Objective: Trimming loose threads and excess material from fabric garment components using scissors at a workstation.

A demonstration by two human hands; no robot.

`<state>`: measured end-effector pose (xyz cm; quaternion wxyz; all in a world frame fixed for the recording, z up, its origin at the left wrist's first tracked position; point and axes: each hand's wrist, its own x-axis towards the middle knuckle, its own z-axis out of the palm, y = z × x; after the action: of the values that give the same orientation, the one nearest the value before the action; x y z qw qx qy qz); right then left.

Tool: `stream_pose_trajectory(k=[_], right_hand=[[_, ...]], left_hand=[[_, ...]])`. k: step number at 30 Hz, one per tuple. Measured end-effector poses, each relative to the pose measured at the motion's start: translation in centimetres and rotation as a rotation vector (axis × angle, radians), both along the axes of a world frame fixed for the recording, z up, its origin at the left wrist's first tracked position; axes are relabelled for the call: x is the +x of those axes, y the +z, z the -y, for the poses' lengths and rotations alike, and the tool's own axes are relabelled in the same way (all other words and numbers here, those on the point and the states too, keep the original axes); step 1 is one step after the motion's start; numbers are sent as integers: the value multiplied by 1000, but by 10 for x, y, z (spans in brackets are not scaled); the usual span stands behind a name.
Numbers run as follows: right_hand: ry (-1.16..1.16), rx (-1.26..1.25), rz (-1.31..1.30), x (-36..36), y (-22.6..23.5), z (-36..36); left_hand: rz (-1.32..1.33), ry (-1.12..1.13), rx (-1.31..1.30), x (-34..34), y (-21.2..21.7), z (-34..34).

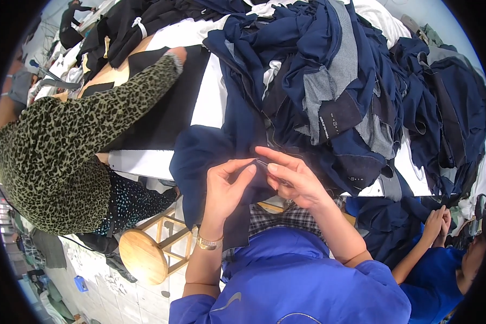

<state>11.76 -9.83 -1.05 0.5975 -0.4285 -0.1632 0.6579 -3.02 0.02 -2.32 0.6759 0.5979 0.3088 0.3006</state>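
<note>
My left hand [228,185] pinches the edge of a navy garment [197,154] between thumb and forefinger; a gold-coloured watch is on that wrist. Close against it, my right hand [294,182] is closed in a pinch with its forefinger stretched out. A small, thin, pale pointed thing [262,162] shows between the right fingertips, touching the cloth; its kind is too small to make out. The navy garment hangs over the table's near edge toward my lap and runs up into the pile.
A big pile of navy garments [308,70] with grey linings covers the table [210,102]. At left, a person in a leopard-print top [54,156] reaches over black cloth [178,108]. A wooden stool [143,256] stands lower left. Another person in blue [432,283] handles navy cloth at lower right.
</note>
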Motion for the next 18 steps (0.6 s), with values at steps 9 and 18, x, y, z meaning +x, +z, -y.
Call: stream_pose_trajectory(k=[9, 18], right_hand=[[2, 17, -1, -4, 6, 0], [-32, 35, -8, -7, 4, -1]], left_hand=[[-35, -14, 65, -3, 4, 0], [3, -16, 17, -4, 2, 2]])
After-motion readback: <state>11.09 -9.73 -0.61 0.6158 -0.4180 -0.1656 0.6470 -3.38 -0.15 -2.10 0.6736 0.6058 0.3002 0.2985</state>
